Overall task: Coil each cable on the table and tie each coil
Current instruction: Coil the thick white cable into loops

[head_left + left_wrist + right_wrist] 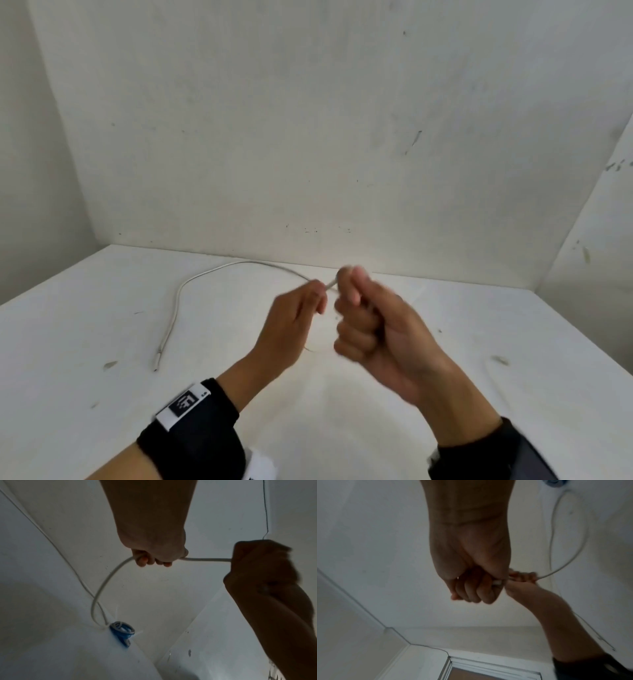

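Note:
A thin white cable (178,301) curves over the white table (102,342), its free plug end near the left. Its other end is lifted between my hands. My left hand (317,291) pinches the cable (109,577) a short way from the end. My right hand (346,287) is a fist closed round the cable's end (496,583). A short straight stretch of cable (205,559) runs between the two hands. A tied blue and white coil (121,630) lies on the table, seen in the left wrist view only.
White walls enclose the table on the left, back and right (308,137). A window frame (488,668) shows in the right wrist view. Bare tabletop lies in front of and to the right of my hands.

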Demonstrator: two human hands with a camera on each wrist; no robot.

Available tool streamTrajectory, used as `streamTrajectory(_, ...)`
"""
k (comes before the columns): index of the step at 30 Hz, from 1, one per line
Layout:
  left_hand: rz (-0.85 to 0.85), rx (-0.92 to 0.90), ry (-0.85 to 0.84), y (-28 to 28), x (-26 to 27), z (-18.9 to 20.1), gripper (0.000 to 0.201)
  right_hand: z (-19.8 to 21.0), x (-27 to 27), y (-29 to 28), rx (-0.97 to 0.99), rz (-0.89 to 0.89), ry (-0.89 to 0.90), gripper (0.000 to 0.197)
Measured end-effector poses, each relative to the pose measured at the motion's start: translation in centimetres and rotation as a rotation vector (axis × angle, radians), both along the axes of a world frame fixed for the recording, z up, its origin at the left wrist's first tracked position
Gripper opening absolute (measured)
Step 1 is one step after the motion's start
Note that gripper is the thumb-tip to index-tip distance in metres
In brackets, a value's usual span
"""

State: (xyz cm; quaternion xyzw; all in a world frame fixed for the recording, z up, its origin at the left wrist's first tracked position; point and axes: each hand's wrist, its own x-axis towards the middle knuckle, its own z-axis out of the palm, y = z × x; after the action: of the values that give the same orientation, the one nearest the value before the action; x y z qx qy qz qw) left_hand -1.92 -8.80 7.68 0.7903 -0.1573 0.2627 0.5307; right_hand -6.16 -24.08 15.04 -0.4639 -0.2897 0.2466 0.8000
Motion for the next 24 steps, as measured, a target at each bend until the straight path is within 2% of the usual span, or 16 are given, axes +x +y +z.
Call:
streamTrajectory(3,-0.181,0.167,0.175,-0.7,-1.4,-1.5,0.040,0.8,1.6,0.3,0.091,-0.301,-0.099,0.019)
streamTrajectory(5,-0.225,0.285,0.213,-1.0,-2.4,-1.6,0.041,0.3,2.8,0.4,0.044,-0.462,-0.165,0.021)
streamTrajectory(8,-0.171,0.408,0.186,-1.0,-3.3,-0.5,0.037,-1.5,3.8,0.6,-0.122,-0.645,-0.300,0.032)
streamTrajectory(12,-0.023,0.688,0.087,-0.9,-3.8,0.8,0.029,-3.3,4.7,1.1,-0.419,-0.815,-0.505,0.022)
streamTrajectory(15,-0.009,0.773,0.076,-1.0,-4.2,1.0,0.029,-4.0,5.2,1.3,-0.552,-0.792,-0.537,0.020)
streamTrajectory(18,0.026,0.643,0.002,-0.5,-4.2,1.8,0.012,-5.2,5.5,1.1,-0.673,-0.650,-0.573,0.026)
streamTrajectory(19,0.033,0.589,-0.029,-0.1,-4.1,2.2,0.012,-5.6,5.4,0.9,-0.681,-0.597,-0.580,0.029)
streamTrajectory(20,0.027,0.561,-0.046,0.3,-3.9,2.5,0.021,-6.0,5.2,0.8,-0.702,-0.549,-0.588,0.031)
streamTrajectory(22,-0.038,0.568,-0.047,1.1,-3.5,3.1,0.029,-6.0,4.5,0.7,-0.761,-0.467,-0.588,0.042)
streamTrajectory(24,-0.140,0.572,-0.038,1.6,-3.3,3.7,0.024,-5.5,3.7,0.8,-0.742,-0.373,-0.492,0.054)
